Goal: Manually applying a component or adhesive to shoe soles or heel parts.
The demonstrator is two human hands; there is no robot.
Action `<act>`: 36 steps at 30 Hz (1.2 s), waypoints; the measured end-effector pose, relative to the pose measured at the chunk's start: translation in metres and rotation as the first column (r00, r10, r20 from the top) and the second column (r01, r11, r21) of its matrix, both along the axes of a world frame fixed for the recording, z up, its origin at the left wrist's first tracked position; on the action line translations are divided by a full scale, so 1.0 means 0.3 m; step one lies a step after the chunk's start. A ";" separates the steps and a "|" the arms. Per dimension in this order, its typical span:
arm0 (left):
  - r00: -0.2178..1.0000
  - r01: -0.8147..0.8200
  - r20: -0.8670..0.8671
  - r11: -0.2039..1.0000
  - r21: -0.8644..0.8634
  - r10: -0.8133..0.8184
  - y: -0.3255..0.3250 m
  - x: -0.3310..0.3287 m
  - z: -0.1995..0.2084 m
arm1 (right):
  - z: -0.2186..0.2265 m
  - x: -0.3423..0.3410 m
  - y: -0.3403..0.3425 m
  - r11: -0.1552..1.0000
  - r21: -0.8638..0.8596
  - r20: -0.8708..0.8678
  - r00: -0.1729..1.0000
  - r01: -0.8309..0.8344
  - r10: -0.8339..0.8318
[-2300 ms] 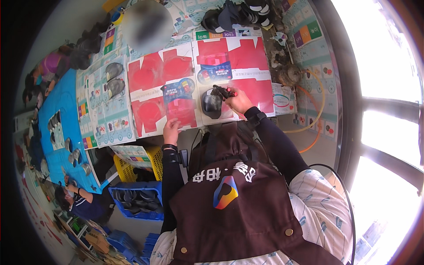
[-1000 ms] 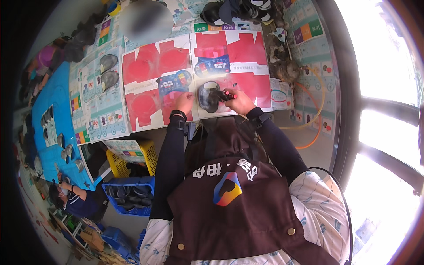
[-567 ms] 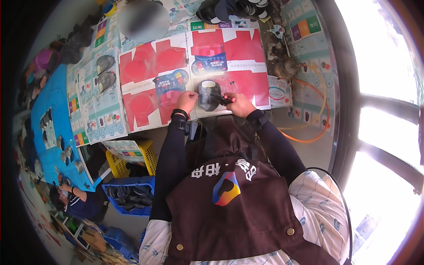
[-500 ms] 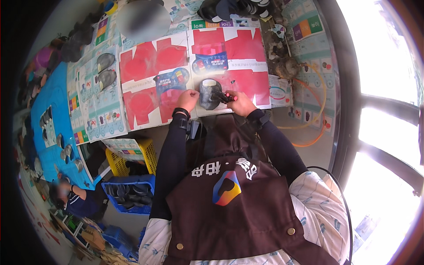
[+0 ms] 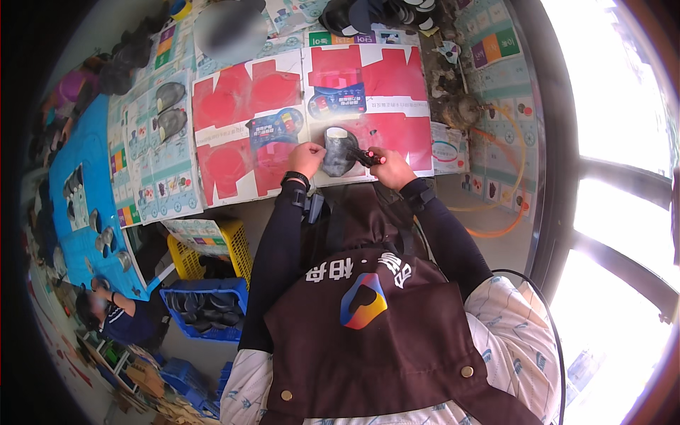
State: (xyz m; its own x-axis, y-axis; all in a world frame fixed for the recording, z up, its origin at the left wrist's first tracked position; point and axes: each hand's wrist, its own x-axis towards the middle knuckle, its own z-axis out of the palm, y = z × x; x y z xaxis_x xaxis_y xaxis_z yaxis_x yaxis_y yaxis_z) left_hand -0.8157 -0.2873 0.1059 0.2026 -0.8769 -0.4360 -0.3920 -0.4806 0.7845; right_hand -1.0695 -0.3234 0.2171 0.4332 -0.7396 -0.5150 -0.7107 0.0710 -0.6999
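A dark grey, rounded shoe upper (image 5: pixel 338 157) with a pale patch at its far end stands on the red-and-white printed sheets, near the table's front edge. At its left side is my left hand (image 5: pixel 307 159), thumb and fingers pinched together and touching the upper's edge. Whatever is between those fingertips is too small to make out. From the right, my right hand (image 5: pixel 393 170) grips a black tool with red-tipped handles, which looks like pliers (image 5: pixel 365 157). The tool's front end lies against the upper's right side.
Two dark shoe pieces (image 5: pixel 171 110) lie on the table's left part, with more dark shoes (image 5: pixel 347 18) at the far edge. Below left stand a yellow basket (image 5: pixel 237 244) and a blue crate (image 5: pixel 244 297). Orange hose (image 5: pixel 496 230) loops at the right. Another person (image 5: pixel 127 319) works by a blue table (image 5: pixel 106 255).
The shoe upper has shifted slightly right and tilted. My left hand has moved a little to the right, against its edge. The pliers remain in my right hand, which has also moved slightly right.
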 end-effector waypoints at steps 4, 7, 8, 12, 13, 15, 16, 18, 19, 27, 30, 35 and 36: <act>1.000 -0.004 0.024 1.000 0.020 0.004 -0.004 -0.010 -0.012 | 0.010 -0.002 -0.002 0.998 -0.011 0.051 0.996 -0.066 0.067; 0.993 0.017 0.117 1.000 0.009 -0.018 -0.003 -0.015 -0.014 | 0.016 0.002 -0.013 0.983 -0.182 -0.005 0.999 -0.039 0.039; 0.993 0.021 0.115 0.999 -0.023 -0.019 -0.003 -0.016 -0.012 | 0.021 -0.001 -0.021 0.979 -0.203 -0.023 1.000 -0.007 0.002; 0.996 -0.032 0.088 0.999 0.012 0.031 -0.006 -0.036 -0.002 | 0.036 -0.012 -0.036 0.958 -0.280 0.010 0.998 0.063 -0.062; 0.996 -0.040 0.078 0.999 0.036 0.037 -0.008 -0.038 0.002 | 0.040 -0.016 -0.038 0.958 -0.281 0.009 0.998 0.061 -0.060; 0.996 -0.033 0.088 0.999 0.007 0.032 -0.010 -0.042 0.008 | 0.042 -0.025 -0.035 0.963 -0.265 0.013 0.999 0.053 -0.052; 0.995 -0.026 0.096 0.999 0.047 0.021 -0.010 -0.044 0.011 | 0.041 -0.030 -0.029 0.963 -0.264 0.014 0.999 0.049 -0.047; 0.994 -0.023 0.106 1.000 0.016 0.021 -0.009 -0.047 0.014 | 0.033 -0.047 -0.014 0.979 -0.206 -0.051 0.999 0.003 -0.013; 0.994 -0.015 0.111 0.999 0.041 0.010 -0.008 -0.049 0.015 | 0.026 -0.055 -0.006 0.979 -0.202 -0.054 0.999 -0.002 -0.009; 0.978 -0.009 0.208 1.000 0.015 0.006 -0.012 -0.061 0.038 | -0.038 -0.047 0.004 0.992 0.123 0.060 0.998 -0.008 0.000; 0.949 0.022 0.314 0.999 0.044 -0.034 -0.019 -0.069 0.065 | -0.028 -0.078 -0.030 0.949 0.257 0.205 0.950 0.181 -0.236; 0.950 -0.021 0.312 1.000 -0.001 0.021 -0.003 -0.079 0.108 | -0.003 -0.184 -0.107 0.863 0.355 0.426 0.759 0.361 -0.492; 0.961 -0.075 0.264 0.996 -0.043 0.084 0.015 -0.061 0.122 | -0.003 -0.187 -0.118 0.853 0.340 0.460 0.720 0.397 -0.519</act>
State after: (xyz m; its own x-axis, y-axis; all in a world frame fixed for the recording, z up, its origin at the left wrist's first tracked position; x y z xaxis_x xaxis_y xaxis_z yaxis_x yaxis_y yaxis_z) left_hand -0.8341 -0.2827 0.1425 0.3767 -0.8659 -0.3290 -0.5494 -0.4948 0.6733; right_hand -1.1256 -0.3588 0.2162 0.3117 -0.8233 -0.4744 -0.0856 0.4729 -0.8770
